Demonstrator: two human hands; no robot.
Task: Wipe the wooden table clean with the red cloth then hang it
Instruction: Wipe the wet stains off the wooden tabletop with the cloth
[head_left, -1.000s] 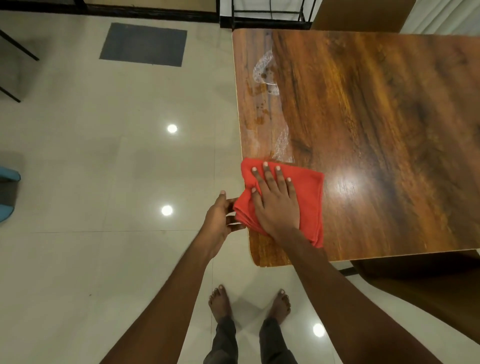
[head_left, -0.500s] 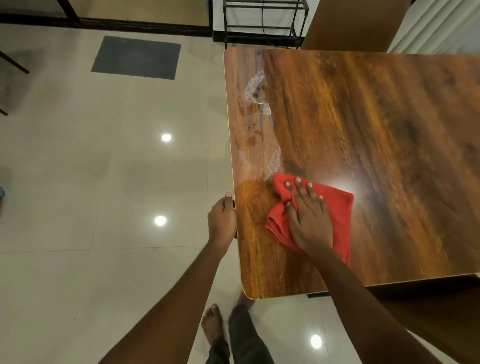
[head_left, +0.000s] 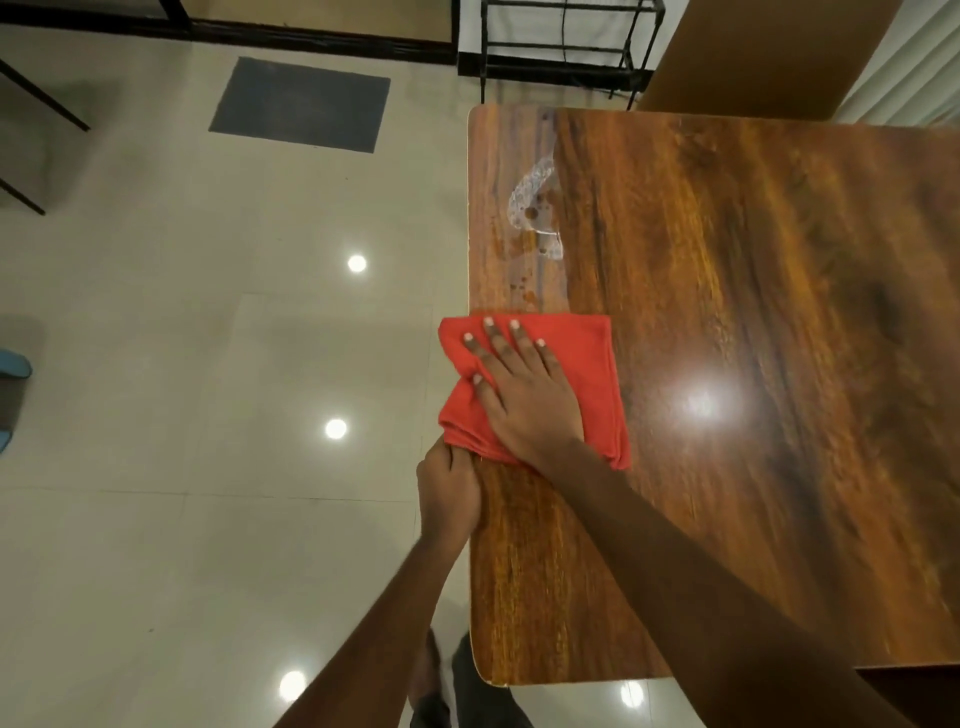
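Glossy pale tile floor (head_left: 182, 467) spreads left of both hands, spotted with lamp reflections. The bench (head_left: 753, 364), dark streaky wood grain with rounded corners, runs off the right edge. Beyond the fingers (head_left: 511, 338) lies a whitish wet smear (head_left: 532, 202), its outline blurred. The folded red cloth (head_left: 597, 374) overhangs the bench's left edge under the flat, spread right hand (head_left: 524, 395). The left hand (head_left: 449, 493) is curled at the bench edge, touching the cloth's near corner; whether it is gripping cannot be told.
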